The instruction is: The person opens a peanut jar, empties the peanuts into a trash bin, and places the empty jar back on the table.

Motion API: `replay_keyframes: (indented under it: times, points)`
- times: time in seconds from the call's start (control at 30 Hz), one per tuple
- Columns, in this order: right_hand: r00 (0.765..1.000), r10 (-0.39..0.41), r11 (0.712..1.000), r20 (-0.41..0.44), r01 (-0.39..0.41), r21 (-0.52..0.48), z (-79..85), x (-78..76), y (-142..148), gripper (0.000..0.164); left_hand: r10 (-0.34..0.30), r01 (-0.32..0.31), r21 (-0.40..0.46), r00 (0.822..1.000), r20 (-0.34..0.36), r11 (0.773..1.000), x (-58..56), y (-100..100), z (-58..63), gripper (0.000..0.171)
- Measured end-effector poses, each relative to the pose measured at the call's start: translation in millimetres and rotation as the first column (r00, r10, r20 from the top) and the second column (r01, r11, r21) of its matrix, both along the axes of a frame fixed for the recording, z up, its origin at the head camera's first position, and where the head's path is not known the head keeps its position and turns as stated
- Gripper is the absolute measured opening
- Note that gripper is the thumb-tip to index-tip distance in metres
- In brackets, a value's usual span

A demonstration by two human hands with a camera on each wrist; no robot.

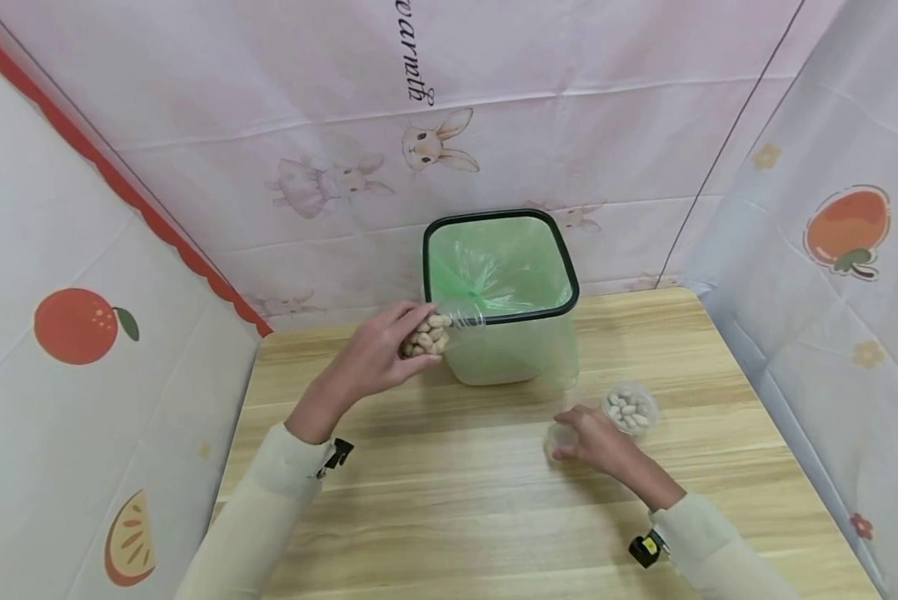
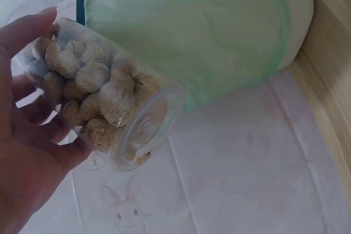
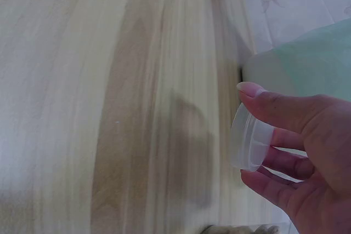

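My left hand (image 1: 377, 346) grips a clear plastic jar (image 2: 118, 89) of unshelled peanuts, fingers and thumb round its side. The jar is tilted, and in the head view its clear end overlaps the front rim of a bin (image 1: 497, 350) lined with a green bag. Peanuts (image 1: 426, 336) show through the jar wall. At the right, my right hand (image 1: 595, 442) pinches a round translucent lid (image 3: 250, 138) by its edge, just over the table. Beside this hand stands an open clear container (image 1: 652, 407) holding pale nuts.
The bin has a black rim (image 1: 569, 279) and stands at the back of the wooden table (image 1: 434, 500). Printed cloth walls (image 1: 299, 100) close in the back and both sides.
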State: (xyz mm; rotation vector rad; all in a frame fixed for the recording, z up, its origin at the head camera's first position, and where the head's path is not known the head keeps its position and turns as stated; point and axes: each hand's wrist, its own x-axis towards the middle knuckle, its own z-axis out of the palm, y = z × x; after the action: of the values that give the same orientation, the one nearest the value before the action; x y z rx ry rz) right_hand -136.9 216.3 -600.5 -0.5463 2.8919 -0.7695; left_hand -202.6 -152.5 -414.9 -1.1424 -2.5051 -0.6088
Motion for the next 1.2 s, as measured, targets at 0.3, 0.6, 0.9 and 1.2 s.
replay_keyframes:
  times: [0.3, 0.6, 0.9, 1.2]
  points:
    - [0.998, 0.007, 0.999, -0.064, -0.005, 0.035, -9.0, 1.6, 3.8, 0.055, 0.005, -0.005, -0.005, 0.999, -0.033, 1.000, -10.5, -3.3, 5.2, 0.073]
    - [0.997, -0.004, 0.998, -0.072, 0.008, 0.061, -17.2, 3.6, 5.2, 0.057, 0.026, -0.027, -0.016, 0.999, -0.026, 1.000, -20.7, -6.6, 8.2, 0.071]
    - [0.993, -0.012, 0.999, -0.115, 0.017, 0.044, -20.8, 3.4, 4.4, 0.058, 0.042, -0.042, -0.026, 0.999, -0.028, 0.999, -28.0, -10.9, 13.5, 0.072]
    - [0.992, -0.018, 0.998, -0.125, 0.026, 0.063, -22.0, 3.7, 3.9, 0.058, 0.072, -0.071, -0.051, 0.997, -0.001, 0.996, -35.2, -12.6, 18.8, 0.070]
